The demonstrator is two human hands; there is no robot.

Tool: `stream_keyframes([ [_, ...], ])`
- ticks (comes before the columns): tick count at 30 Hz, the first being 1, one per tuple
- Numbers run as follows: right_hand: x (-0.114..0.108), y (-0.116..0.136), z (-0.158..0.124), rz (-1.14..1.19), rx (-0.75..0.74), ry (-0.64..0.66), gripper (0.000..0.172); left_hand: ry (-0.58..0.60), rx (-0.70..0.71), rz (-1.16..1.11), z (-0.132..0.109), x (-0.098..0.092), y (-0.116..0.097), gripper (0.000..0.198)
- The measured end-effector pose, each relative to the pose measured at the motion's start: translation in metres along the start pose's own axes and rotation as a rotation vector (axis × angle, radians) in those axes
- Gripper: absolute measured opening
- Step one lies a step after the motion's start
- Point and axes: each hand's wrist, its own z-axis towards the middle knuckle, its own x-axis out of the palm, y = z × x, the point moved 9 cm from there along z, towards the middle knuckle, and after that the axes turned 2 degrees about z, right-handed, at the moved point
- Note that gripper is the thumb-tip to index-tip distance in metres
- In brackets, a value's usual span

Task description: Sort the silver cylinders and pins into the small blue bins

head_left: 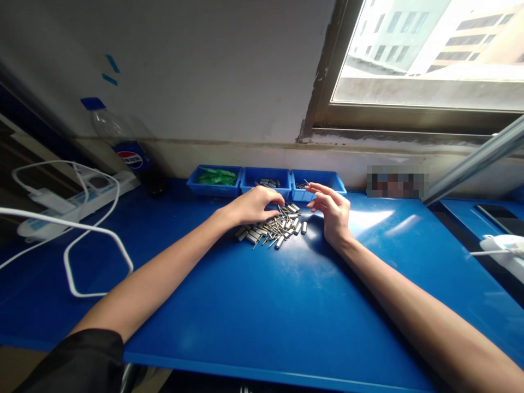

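The bottle [121, 143] carries a Pepsi label [132, 159].

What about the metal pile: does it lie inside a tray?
No, the metal pile lies on the blue table, in front of the trays.

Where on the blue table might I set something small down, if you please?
Bare tabletop lies between the left forearm, right forearm, metal parts and near edge; another patch lies right of the right forearm. It's crowded around the parts, by the bins and among white cables.
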Motion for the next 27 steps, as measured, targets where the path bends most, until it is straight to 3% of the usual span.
stream_keyframes([
  [6,0.005,-0.002,-0.001,0.033,0.040,0.060,0.038,0.108,0.006,0.006,-0.002,0.014,0.004,0.023],
  [21,0.009,-0.008,0.000,0.057,0.083,0.104,0.031,0.126,-0.010,0.009,-0.004,0.017,0.005,0.017],
  [27,0.011,-0.005,0.000,0.075,0.089,0.111,0.022,0.036,-0.014,-0.014,-0.001,-0.002,0.000,0.017],
])
